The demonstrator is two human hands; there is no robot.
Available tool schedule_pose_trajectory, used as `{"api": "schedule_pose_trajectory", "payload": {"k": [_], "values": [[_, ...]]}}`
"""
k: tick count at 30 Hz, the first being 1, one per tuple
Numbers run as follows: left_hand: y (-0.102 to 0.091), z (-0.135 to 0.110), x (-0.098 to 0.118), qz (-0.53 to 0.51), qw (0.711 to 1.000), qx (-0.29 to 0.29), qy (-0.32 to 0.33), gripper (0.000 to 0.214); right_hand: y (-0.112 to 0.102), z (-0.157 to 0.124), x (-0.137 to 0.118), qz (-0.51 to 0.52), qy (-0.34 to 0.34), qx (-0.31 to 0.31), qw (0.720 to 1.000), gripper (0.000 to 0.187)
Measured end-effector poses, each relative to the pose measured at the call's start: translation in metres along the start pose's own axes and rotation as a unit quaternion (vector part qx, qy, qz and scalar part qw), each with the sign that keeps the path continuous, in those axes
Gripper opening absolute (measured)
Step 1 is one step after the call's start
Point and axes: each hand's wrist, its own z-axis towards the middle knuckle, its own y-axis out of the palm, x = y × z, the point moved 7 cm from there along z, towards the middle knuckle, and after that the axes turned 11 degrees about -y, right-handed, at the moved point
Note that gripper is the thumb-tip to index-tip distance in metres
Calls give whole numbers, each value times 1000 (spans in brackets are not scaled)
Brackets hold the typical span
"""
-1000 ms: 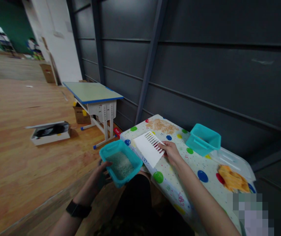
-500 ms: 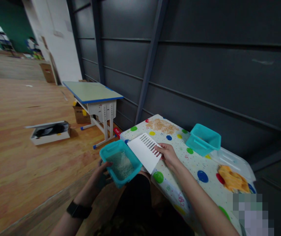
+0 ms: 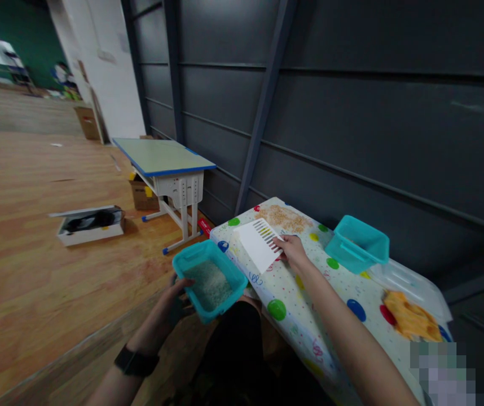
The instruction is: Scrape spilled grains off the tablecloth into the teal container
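Note:
My left hand (image 3: pixel 177 301) grips the near left side of a teal plastic container (image 3: pixel 178 261), thumb over its rim. White grains like rice (image 3: pixel 211 283) lie in the container, which is held beside the table's left edge. In my right hand (image 3: pixel 291 249) is a flat white card with a row of slots (image 3: pixel 256 247), pinched at its slotted right end over the tabletop. Just beyond the card, a patch of tan grains (image 3: pixel 284 217) is spread on the dotted tablecloth (image 3: pixel 309 287).
A second teal container (image 3: pixel 358 242) stands by the dark wall. A clear lid (image 3: pixel 411 285) and an orange cloth (image 3: pixel 411 317) lie to its right. Further left are a desk with blue edging (image 3: pixel 163 155) and an open white box (image 3: pixel 92 225) on the floor.
The slotted card has moved away from the container's rim, further over the table toward the tan grains. My left hand still holds the container in nearly the same place.

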Motion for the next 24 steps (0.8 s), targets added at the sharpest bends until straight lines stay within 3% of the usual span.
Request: {"api": "schedule_pose_trajectory", "payload": {"k": [4,13,17,24], "values": [[5,-8,3,-3,1000,3,19,48,5,-1,-1,9,10,-24,1000,19],[12,-19,9,-3,999,38,-4,45,20,-11,3,32,21,-53,998,20],[11,-16,8,-8,1000,19,13,46,24,-15,3,34,17,-61,997,21],[2,-3,4,3,1000,8,-3,47,35,-33,2,53,14,-136,989,22]]}}
